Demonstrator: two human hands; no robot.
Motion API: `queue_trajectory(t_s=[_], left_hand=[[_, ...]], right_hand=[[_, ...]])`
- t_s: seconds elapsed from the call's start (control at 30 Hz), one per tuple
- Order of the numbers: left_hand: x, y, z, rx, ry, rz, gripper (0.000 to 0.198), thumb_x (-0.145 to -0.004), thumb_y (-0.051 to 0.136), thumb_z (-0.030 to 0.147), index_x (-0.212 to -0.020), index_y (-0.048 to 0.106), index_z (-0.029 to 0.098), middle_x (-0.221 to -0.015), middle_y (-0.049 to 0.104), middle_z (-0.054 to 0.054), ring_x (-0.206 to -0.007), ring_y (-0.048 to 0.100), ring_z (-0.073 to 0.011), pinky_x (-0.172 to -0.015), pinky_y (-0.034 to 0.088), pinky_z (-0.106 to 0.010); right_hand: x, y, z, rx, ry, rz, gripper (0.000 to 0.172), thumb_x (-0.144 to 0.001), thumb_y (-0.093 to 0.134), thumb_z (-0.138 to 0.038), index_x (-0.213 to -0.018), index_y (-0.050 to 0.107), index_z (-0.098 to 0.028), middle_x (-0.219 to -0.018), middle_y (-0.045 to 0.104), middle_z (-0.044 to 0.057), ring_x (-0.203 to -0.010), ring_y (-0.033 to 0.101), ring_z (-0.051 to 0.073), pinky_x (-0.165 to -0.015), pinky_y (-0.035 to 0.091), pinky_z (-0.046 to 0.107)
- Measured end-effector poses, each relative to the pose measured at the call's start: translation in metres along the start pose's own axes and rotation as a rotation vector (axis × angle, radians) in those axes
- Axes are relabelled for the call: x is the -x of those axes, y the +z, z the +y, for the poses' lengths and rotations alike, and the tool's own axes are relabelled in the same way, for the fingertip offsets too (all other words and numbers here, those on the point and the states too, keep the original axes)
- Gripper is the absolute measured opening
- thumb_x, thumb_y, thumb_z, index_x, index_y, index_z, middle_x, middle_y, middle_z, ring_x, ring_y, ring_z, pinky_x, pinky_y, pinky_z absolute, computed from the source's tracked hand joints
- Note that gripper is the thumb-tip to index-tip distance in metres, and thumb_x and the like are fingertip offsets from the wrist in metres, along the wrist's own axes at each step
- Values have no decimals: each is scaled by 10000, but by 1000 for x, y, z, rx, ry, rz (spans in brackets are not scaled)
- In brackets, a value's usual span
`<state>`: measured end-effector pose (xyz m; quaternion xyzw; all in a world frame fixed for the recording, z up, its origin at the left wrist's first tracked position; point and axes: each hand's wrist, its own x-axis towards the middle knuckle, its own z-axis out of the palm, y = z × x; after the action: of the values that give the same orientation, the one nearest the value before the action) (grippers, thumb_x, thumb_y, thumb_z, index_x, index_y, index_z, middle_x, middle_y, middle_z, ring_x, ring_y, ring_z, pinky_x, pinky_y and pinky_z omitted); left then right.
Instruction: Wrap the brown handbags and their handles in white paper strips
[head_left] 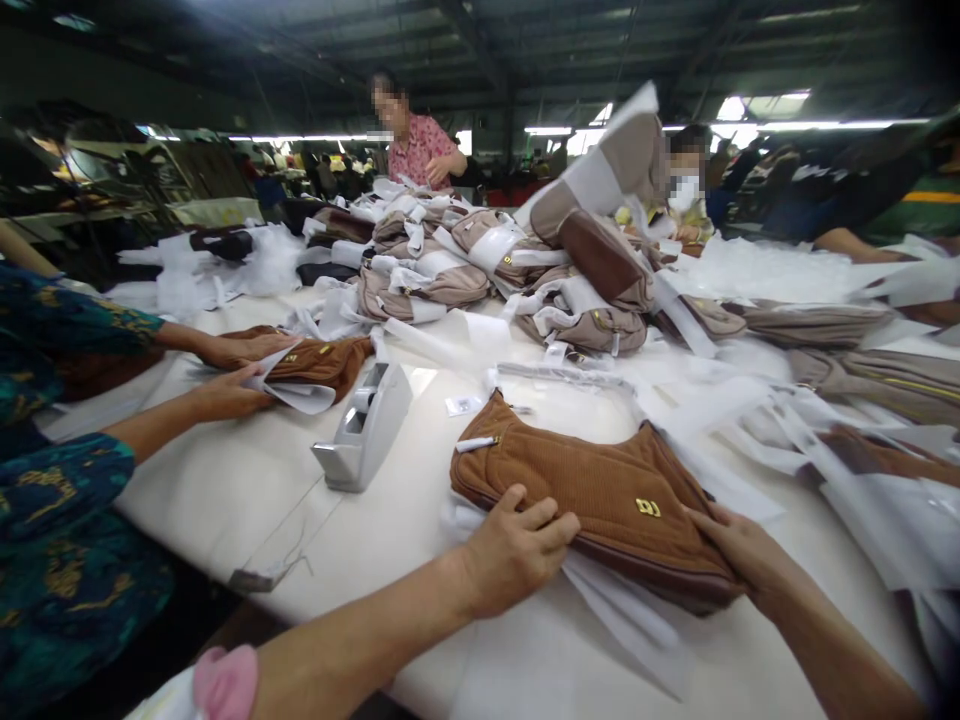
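A brown corduroy-like handbag (585,480) with a gold emblem and a dark leather-look base lies tilted on the white table in front of me. My left hand (517,550) grips its lower left edge, fingers bent over the front and the thumb out of sight. At the bag's right end, my right hand (750,555) holds the side, its fingertips partly hidden. White tissue paper (622,610) sticks out from beneath the bag. The strap (562,375), wrapped in clear plastic, arches behind it.
A grey tape dispenser (367,425) stands left of the bag. Beyond it, a co-worker's hands (232,375) handle another brown bag (322,365) with paper. Taupe bags (427,280) in white wrapping are heaped at the back, more lie to the right. Two other people are behind the heap.
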<state>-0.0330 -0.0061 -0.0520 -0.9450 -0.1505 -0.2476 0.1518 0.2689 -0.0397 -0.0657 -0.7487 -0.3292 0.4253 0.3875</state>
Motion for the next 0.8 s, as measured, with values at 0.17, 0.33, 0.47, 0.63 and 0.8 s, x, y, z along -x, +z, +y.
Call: queue_trajectory(t_s=[0.17,0.33,0.47,0.63,0.8], left_hand=[[-9,-45,-27,24,40,33,168,-896,441,150,-821,590,175,-1170,566,18,-1015,496,-160,-802,352,-350],[32,-59,-11,71,28,15,125,-876,487,143,-907,602,179,-1199,560,22,-1081,472,-155,-879,336,-347],[72,-29,25,85,-78,101,106,-847,537,142,-797,613,196,-1154,596,38,-1073,487,-174,-864,339,-355],[70,-2,50,-1,-162,130,118,-842,541,143,-789,620,214,-1262,520,49,-1100,471,-191,-851,327,-384],[61,2,57,-15,-205,110,116,-843,535,156,-798,620,220,-1312,470,50,-1130,448,-214,-857,321,-406]], right_hand=[[27,7,-34,-295,37,34,446,-649,672,-333,-1048,597,-150,-898,691,115,-743,664,234,-541,521,276],[70,28,-1,-321,58,24,546,-659,668,-379,-1153,537,-188,-1015,668,95,-826,658,252,-593,553,302],[72,45,41,-121,7,43,509,-689,617,-483,-1089,564,-172,-1012,670,90,-931,628,258,-756,540,331],[40,33,35,165,-113,162,494,-674,587,-550,-996,614,-177,-936,691,47,-916,622,262,-781,501,336],[38,16,19,361,-150,214,501,-724,477,-598,-959,624,-180,-889,684,60,-862,621,279,-740,489,373]])
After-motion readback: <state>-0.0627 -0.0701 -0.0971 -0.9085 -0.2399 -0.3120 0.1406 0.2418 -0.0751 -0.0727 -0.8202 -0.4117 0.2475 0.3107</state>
